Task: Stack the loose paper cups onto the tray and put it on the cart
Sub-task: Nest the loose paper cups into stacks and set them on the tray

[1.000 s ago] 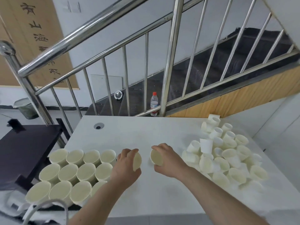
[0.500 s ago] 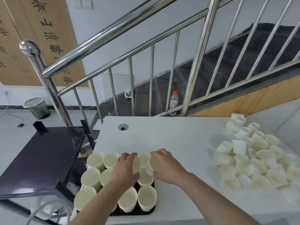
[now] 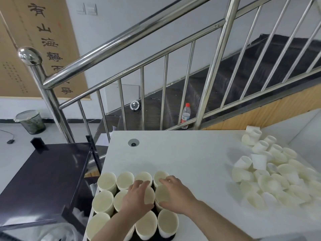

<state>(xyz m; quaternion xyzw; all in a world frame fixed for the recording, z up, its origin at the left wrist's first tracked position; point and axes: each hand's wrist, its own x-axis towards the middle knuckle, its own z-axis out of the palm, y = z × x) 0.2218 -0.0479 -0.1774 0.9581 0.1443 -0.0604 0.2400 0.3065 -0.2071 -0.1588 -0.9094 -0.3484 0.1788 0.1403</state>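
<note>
Both hands, left hand (image 3: 137,197) and right hand (image 3: 175,193), have lowered gripped paper cups (image 3: 162,195) onto tray stacks (image 3: 107,181) (loose pile (image 3: 271,178) remains at 3 o'clock).

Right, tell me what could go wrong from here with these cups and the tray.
1. The tray of cup stacks sits at the table's near left corner; a nudge could tip it off.
2. Both hands, left and right, are seating cups at once; uneven pressure might topple neighbouring stacks.
3. The loose pile lies near the right edge and may roll off.
</note>
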